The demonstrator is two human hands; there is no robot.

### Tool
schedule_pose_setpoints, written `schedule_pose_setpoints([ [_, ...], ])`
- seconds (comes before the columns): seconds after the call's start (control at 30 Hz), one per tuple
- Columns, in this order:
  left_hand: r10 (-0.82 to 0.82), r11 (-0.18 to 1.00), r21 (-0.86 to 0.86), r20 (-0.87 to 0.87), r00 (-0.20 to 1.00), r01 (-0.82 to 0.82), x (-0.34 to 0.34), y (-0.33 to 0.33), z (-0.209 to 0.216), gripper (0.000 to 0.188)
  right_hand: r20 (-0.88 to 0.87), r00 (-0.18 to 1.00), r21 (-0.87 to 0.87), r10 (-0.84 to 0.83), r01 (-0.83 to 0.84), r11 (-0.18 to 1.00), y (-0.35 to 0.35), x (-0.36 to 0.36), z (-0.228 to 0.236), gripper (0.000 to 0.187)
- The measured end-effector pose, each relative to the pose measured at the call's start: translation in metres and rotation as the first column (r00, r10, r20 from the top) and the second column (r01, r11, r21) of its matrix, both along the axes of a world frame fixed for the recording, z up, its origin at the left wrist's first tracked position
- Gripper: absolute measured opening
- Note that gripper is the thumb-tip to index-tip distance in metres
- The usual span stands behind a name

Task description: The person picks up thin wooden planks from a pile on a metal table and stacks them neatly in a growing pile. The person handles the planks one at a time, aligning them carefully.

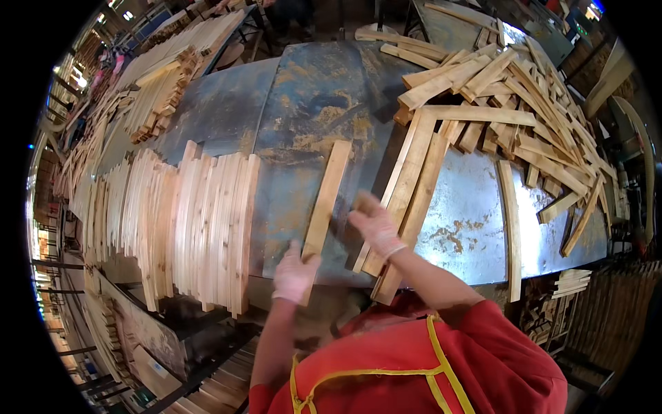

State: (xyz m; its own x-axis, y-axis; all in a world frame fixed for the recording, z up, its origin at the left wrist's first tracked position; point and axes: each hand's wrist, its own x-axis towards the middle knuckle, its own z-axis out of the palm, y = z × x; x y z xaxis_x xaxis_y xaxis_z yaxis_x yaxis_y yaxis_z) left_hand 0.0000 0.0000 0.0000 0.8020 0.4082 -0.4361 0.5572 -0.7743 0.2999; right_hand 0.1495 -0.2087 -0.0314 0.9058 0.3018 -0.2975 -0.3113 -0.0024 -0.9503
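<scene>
A single wooden slat (327,200) lies slanted on the metal table, its near end reaching past the front edge. My left hand (295,273), in a pale glove, is closed at that near end, with the thumb over the wood. My right hand (376,226), also gloved, is just right of this slat, over the left side of a few longer slats (414,186) lying side by side. Its fingers are bent and blurred, so whether they hold anything is unclear.
To the left stands a long row of slats (214,221) packed edge to edge. A jumbled heap of slats (496,83) covers the far right of the metal table (324,83). One lone slat (510,228) lies toward the right. Stacked slats (158,103) sit at the far left.
</scene>
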Motion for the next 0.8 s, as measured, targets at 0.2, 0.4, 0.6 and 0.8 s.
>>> schedule_pose_setpoints([
  [0.2, -0.018, 0.979, 0.203, -0.007, 1.000, 0.019, 0.034, -0.045, -0.025, 0.092, 0.329, 0.816, -0.281, -0.475, 0.565, 0.776, -0.175, 0.067, -0.040, 0.075],
  [0.4, 0.518, -0.009, -0.943, -0.289, 0.805, -0.333, 0.003, -0.011, -0.022, 0.049, -0.162, 0.969, -0.097, -0.188, 0.174, 0.980, -0.156, 0.025, -0.018, 0.061],
  [0.6, 0.174, 0.972, -0.203, 0.263, 0.949, -0.122, -0.008, 0.001, -0.002, 0.057, -0.179, 0.941, -0.094, -0.287, 0.274, 0.957, -0.158, 0.028, -0.023, 0.026],
  [0.8, -0.034, 0.730, 0.683, 0.073, 0.997, -0.025, -0.071, 0.109, -0.039, 0.083, -0.099, 0.994, 0.171, -0.054, 0.071, 0.983, -0.088, 0.022, 0.026, 0.017],
])
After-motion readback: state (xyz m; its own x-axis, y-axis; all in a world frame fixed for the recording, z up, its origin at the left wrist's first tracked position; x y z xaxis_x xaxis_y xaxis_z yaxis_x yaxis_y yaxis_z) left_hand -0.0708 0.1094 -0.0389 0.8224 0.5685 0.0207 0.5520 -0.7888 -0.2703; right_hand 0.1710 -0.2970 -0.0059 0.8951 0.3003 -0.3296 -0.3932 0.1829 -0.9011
